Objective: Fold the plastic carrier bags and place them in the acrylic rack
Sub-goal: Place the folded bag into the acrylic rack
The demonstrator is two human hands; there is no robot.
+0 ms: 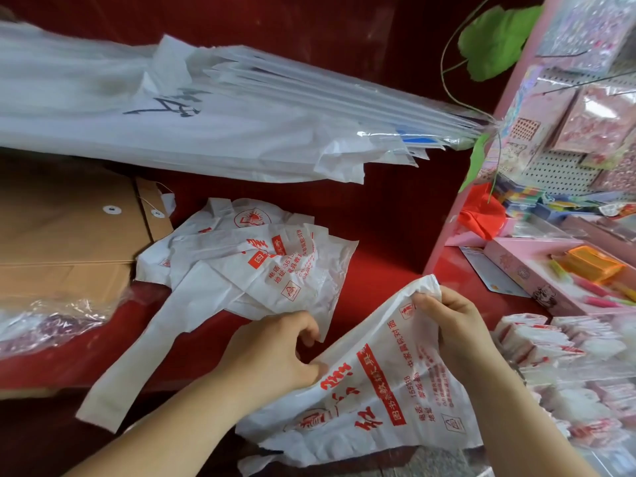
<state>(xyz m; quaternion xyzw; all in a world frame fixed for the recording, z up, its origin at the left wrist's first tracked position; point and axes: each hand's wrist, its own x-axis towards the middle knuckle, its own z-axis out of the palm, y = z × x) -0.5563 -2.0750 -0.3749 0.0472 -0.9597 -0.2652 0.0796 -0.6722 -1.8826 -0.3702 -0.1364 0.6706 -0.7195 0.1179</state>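
Hands are working a single carrier bag (389, 394) in the lower middle of the frame. The right hand (457, 325) is gripping the bag's bunched upper corner, fingers curled over the film. The left hand (272, 356) is pinching the bag's left edge between thumb and fingertips. The bag is hanging slack between them, red print facing up, creased and not yet flattened.

Judgement: the fold is only beginning. The hands are stretching the bag out, and no crease line is showing yet. The next move is likely calling for pulling the film taut, laying it flat on the red counter (378, 266), and bringing one edge across the other without trapping air.

More loose bags (272, 270) are lying in a crumpled pile just above the left hand, one long handle trailing toward the lower left. Folded bags (530, 335) are standing packed in rows at the lower right, in what looks like the acrylic rack (612, 452). Its clear walls are hard to trace and the frame edge is cutting it off, so free slots cannot be judged.

Brown envelopes (69, 242) are sitting at the middle left. A stack of large white sheets (206, 125) is crossing the upper frame. The bag's lower edge and handles are hiding under its own folds.
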